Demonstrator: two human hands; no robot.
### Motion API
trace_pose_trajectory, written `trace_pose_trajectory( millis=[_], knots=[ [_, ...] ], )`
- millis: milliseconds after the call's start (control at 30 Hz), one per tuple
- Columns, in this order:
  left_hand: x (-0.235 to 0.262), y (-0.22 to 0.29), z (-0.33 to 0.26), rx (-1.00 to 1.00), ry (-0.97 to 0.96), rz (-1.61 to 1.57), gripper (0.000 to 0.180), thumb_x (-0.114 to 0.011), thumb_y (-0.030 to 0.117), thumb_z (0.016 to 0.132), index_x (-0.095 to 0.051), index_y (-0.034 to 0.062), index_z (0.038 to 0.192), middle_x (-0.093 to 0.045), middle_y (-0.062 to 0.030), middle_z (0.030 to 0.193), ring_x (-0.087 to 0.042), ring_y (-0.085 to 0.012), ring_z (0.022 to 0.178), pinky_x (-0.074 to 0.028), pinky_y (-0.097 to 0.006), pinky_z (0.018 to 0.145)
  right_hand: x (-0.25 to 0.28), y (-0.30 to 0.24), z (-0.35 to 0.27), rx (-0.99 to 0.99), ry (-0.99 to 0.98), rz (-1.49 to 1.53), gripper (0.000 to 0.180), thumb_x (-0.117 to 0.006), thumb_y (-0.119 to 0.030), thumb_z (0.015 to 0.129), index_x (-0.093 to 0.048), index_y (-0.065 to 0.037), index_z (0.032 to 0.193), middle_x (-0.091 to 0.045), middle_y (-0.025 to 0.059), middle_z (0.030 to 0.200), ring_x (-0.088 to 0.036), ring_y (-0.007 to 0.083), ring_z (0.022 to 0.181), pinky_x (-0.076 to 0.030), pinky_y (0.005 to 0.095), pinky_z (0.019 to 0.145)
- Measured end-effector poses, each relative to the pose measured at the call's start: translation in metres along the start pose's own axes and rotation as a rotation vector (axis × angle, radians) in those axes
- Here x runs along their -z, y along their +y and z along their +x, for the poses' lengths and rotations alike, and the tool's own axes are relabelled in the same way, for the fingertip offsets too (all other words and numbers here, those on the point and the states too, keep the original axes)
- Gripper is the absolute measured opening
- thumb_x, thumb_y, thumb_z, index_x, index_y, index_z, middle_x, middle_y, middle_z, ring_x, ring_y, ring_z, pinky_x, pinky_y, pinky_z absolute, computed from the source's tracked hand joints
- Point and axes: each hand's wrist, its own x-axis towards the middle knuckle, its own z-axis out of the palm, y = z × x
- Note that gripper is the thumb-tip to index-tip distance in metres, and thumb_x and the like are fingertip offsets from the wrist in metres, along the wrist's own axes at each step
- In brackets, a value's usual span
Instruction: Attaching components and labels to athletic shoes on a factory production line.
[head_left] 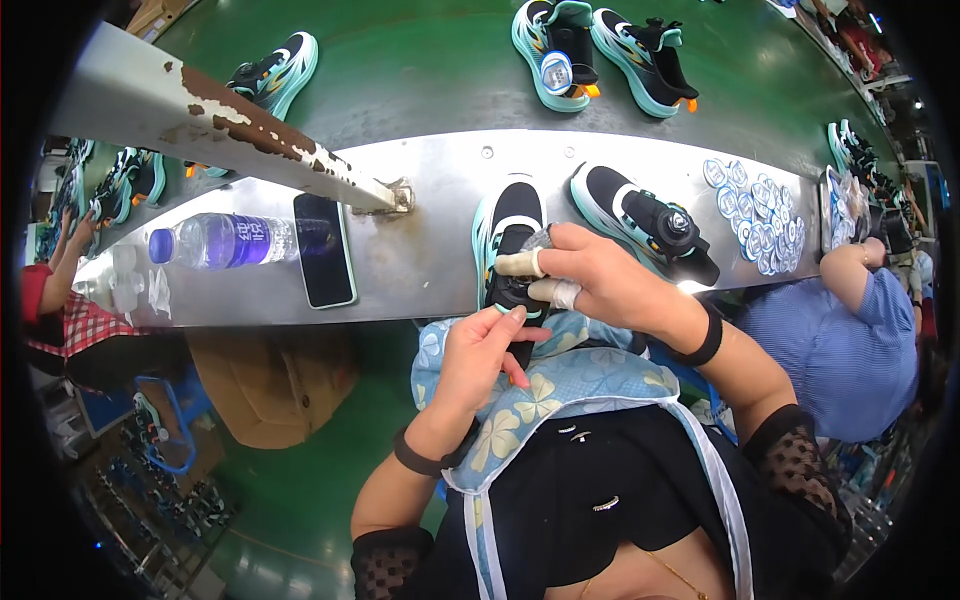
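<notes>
While left hand (482,358) and right hand (600,278) pinch shoe (517,205), grips closed, rusty post (240,125) obstructs bench (430,270) beside phone (324,252), bottle (225,241).

Bench (440,165), clock centred on its left shoe (518,205).
On it, at 3 o'clock: right shoe (600,200), then discs (765,225); at 9: phone (322,275), then bottle (225,242); at 10: the post (290,150). Behind, at 1: two shoes (553,50). At 8, seemingly on the floor: a box (260,385).

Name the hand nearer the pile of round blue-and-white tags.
Right. The right hand is at a black-and-teal shoe, left of the pile; the left hand, farther left, at the shoe's near end.
</notes>
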Motion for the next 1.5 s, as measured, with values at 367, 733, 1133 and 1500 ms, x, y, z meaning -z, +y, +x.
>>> trace_pose_trajectory(
  millis=[367, 733, 1133, 1500],
  knots=[
    [-0.007, -0.001, -0.003, -0.038, 0.039, 0.011, 0.031, -0.054, 0.025, 0.098, -0.061, -0.0053, 0.099, -0.069, -0.0192, 0.095, -0.058, -0.0138, 0.046, -0.048, -0.023, 0.046, -0.019, 0.01, -0.03, 0.163, 0.221, -0.268, 0.056, -0.057, 0.002, 0.079, -0.054, -0.008, 0.134, -0.058, 0.0156, 0.125, -0.055, 0.0343, 0.114, -0.044, 0.0379, 0.097],
    [-0.018, -0.003, -0.029, -0.786, 0.003, 1.23, 0.054, -0.07, 0.024, 0.081, -0.055, 0.0118, 0.132, -0.057, -0.0171, 0.115, -0.052, -0.0359, 0.106, -0.039, -0.044, 0.091, 0.059, 0.116, -0.102, -0.64, 0.317, 0.444, 0.05, -0.04, -0.037, 0.103, -0.048, -0.003, 0.137, -0.061, 0.0083, 0.12, -0.058, 0.0154, 0.107, -0.045, 0.0306, 0.094],
    [-0.026, 0.036, -0.001, -0.899, 0.17, 1.357, 0.03, -0.077, 0.024, 0.074, -0.065, 0.004, 0.092, -0.062, -0.0108, 0.08, -0.061, -0.0304, 0.075, -0.048, -0.039, 0.067, -0.005, 0.078, -0.099, -0.384, 0.433, 0.223, 0.038, -0.054, -0.018, 0.096, -0.053, -0.004, 0.131, -0.06, 0.0197, 0.112, -0.058, 0.0317, 0.106, -0.044, 0.0368, 0.092],
    [0.001, 0.192, 0.113, -1.338, 0.912, 1.441, 0.022, -0.066, 0.02, 0.085, -0.065, 0.004, 0.1, -0.062, -0.015, 0.084, -0.059, -0.0342, 0.081, -0.045, -0.043, 0.072, -0.021, 0.121, -0.114, -0.269, 0.711, -0.281, 0.028, -0.064, -0.009, 0.083, -0.067, -0.009, 0.111, -0.053, 0.0116, 0.086, -0.05, 0.0305, 0.085, -0.041, 0.0397, 0.078]
  ],
)
